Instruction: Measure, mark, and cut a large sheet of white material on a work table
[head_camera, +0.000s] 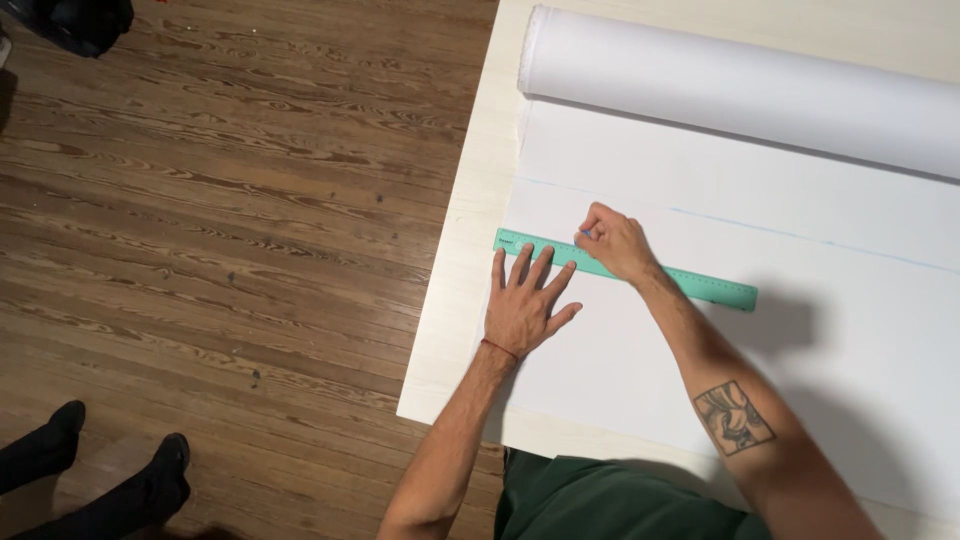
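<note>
Head view: left hand, fingers spread, pins the green ruler on white canvas while right hand pinches a blue pencil at the ruler's upper edge, a pale blue line partly drawn above the ruler.

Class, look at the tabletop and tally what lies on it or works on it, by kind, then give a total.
White fabric roll, partly unrolled: 1
Green ruler: 1
Blue pen or pencil, mostly hidden in the right hand: 1
Hands: 2 (left hand pressing the ruler, right hand gripping the pen)
Total: 5
</note>
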